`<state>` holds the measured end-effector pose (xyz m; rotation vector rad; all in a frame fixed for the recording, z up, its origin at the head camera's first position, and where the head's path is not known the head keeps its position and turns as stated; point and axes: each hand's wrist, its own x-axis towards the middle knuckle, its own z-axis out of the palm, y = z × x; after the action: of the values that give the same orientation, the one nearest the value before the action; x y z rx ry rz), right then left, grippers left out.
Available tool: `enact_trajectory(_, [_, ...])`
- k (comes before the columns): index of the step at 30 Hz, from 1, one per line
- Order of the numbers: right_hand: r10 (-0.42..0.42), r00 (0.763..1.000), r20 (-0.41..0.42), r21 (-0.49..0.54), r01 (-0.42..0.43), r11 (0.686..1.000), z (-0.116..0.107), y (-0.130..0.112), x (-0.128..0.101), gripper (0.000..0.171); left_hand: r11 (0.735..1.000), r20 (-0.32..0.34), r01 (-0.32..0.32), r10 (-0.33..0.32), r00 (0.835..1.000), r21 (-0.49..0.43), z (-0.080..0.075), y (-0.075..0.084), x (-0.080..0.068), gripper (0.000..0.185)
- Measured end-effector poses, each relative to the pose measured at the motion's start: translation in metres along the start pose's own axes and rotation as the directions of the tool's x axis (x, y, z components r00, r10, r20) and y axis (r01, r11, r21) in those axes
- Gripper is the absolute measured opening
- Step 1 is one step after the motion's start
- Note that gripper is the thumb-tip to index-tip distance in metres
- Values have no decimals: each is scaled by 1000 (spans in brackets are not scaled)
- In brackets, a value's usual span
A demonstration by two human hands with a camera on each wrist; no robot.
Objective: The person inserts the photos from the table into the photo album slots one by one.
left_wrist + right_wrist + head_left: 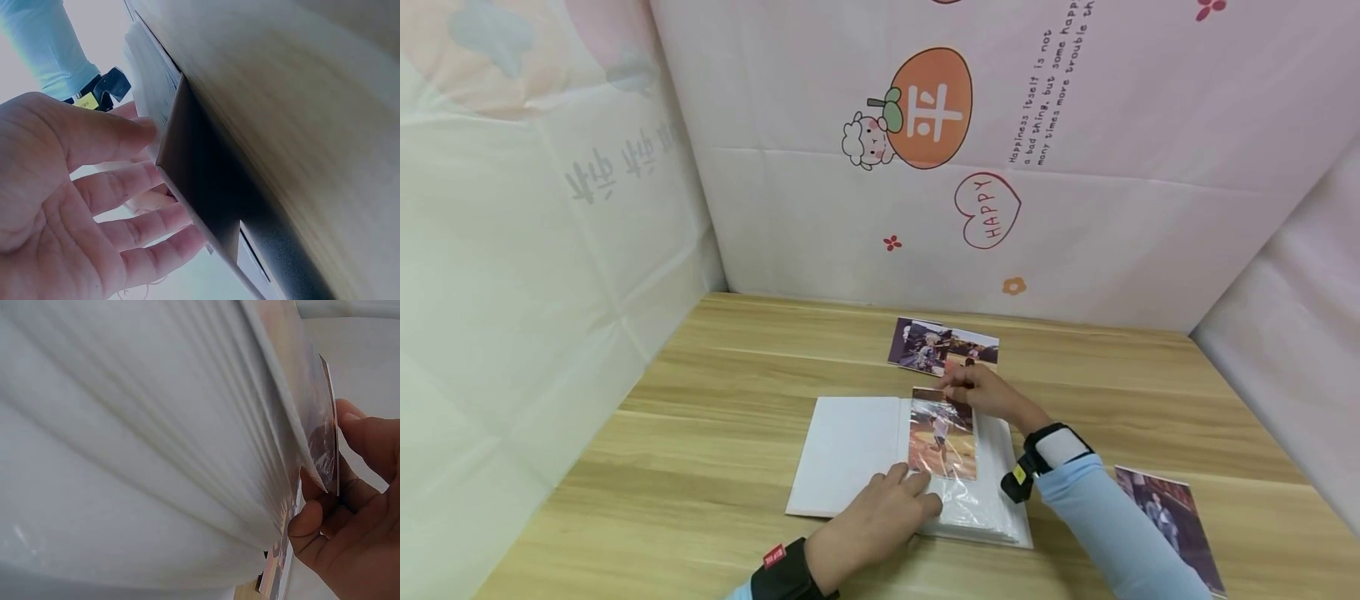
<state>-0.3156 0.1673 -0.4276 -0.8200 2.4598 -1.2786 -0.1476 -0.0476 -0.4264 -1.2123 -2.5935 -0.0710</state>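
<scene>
Photo [942,435] pinched at its far edge by right hand [988,393]; flat left hand [880,521] presses album [850,454].

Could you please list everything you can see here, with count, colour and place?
photo album: one, white, open at the table's middle.
photo in sleeve: one, reddish-brown, on the album's right page.
loose photos: a small overlapping pile, dark purple and orange, behind the album.
single photo: one, dark, at the table's right edge.
table: one, light wood.
backdrop: pink-white printed sheets on three sides.
left hand: fingers flat on the album's near edge.
right hand: pinches the sleeved photo's top edge.
</scene>
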Motion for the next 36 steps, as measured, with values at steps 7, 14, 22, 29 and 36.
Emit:
enact_trajectory(7, [3, 1000, 20, -53, -2, 999, 4, -1, -2, 18, 1000, -9, -11, 11, 1000, -14, 0, -1, -1, 16])
enact_trajectory(14, [-25, 998, 59, -67, 29, 997, 5, -3, -3, 16, 999, 20, -27, 27, 999, -44, -2, -3, 0, 18])
enact_trajectory(22, [-60, 994, 91, -80, 67, 994, 8, -6, -3, 12, 998, 24, -48, 49, 998, -39, -3, -5, 0, 20])
enact_trajectory(29, [-40, 993, 108, -83, 50, 995, 10, -4, -5, 11, 997, 52, -50, 53, 997, -60, -2, -5, 0, 26])
enact_trajectory(36, [-31, 992, 119, -69, 40, 997, 7, -8, -5, 11, 997, 59, -35, 39, 998, -64, -3, -6, 3, 30])
